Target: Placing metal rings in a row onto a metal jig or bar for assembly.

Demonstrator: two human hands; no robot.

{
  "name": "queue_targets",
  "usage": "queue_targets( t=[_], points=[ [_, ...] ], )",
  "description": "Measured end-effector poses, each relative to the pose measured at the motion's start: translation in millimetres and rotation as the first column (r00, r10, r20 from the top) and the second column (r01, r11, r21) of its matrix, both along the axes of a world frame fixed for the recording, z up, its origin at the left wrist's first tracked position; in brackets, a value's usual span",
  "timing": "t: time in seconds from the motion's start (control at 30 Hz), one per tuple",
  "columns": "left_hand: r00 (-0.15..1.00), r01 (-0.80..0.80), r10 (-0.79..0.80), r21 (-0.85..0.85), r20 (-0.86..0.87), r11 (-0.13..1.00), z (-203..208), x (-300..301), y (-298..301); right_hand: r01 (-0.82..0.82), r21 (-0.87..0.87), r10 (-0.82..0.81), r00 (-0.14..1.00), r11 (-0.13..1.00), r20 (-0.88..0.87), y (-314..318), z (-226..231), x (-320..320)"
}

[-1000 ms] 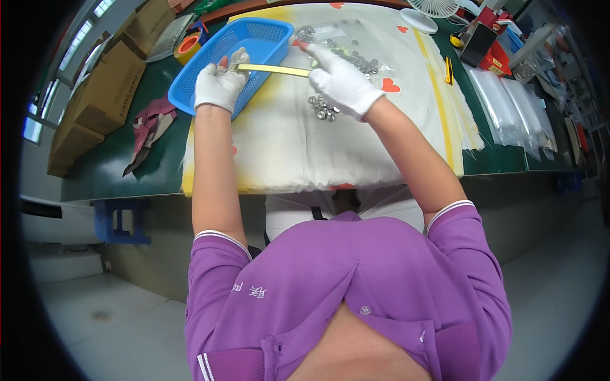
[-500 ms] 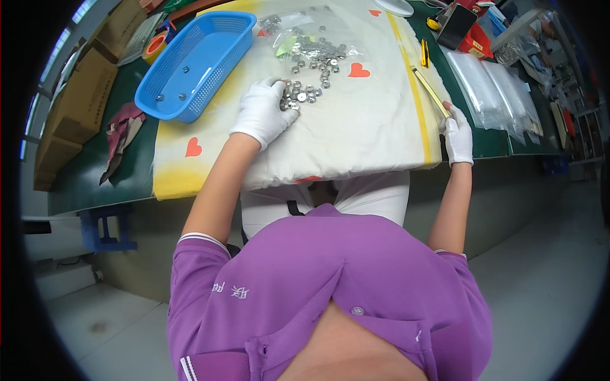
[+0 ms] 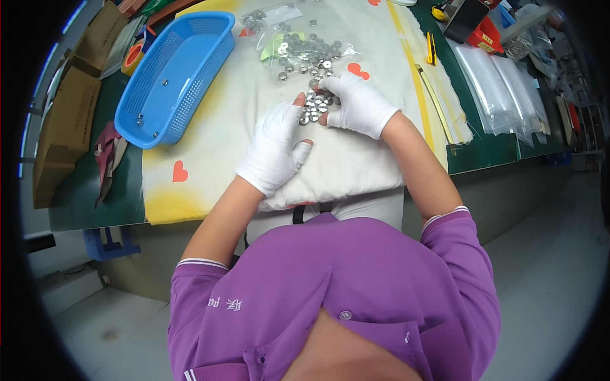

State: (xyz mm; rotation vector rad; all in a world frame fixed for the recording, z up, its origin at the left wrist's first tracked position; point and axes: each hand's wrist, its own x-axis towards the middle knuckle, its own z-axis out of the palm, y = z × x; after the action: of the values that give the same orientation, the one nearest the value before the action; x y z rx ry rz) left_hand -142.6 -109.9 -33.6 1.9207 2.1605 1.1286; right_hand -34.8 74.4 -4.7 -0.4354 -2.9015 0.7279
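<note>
The small metal rings (image 3: 312, 105) heaped between the gloved left hand (image 3: 274, 149) and right hand (image 3: 359, 105) were too tiny to tell apart, and both palms hid part of the heap, so any grip stayed unclear. At twelve o'clock the clear bag (image 3: 279, 25) ran off the picture's edge. At two o'clock, the clutter beyond the plastic sleeves (image 3: 508, 95) blurred into the dark rim.

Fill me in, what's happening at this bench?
A person in white gloves is working a pile of small metal washers on a white cloth. The left hand and right hand cup the pile from either side, fingertips touching the pieces. More washers lie scattered on a clear bag beyond. A blue basket sits to the left with a few pieces inside.
</note>
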Motion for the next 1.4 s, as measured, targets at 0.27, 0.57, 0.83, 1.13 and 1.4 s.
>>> queue_targets(
  t=[0.27,0.57,0.83,1.13,1.4],
  points=[
    [0.999,-0.029,0.029,-0.005,0.036,1.0,-6,-4,1,-0.146,-0.228,0.125,0.986,0.963,-0.107,9,-8,6],
    [0.991,-0.131,0.13,-0.047,-0.03,0.99,0,-3,-4,-0.122,-0.278,0.119,0.992,0.953,-0.028,5,-2,17],
    [0.985,-0.174,0.175,0.026,-0.016,0.984,10,8,12,-0.094,-0.228,0.082,0.995,0.969,-0.064,-4,-6,26],
    [0.996,-0.084,0.085,-0.117,-0.004,0.989,11,7,20,-0.087,-0.075,0.078,0.99,0.993,-0.116,-7,-10,36],
    [0.988,-0.154,0.151,-0.159,-0.026,0.975,17,16,18,-0.073,-0.089,0.056,0.982,0.993,-0.179,-11,-8,39]
  ],
)
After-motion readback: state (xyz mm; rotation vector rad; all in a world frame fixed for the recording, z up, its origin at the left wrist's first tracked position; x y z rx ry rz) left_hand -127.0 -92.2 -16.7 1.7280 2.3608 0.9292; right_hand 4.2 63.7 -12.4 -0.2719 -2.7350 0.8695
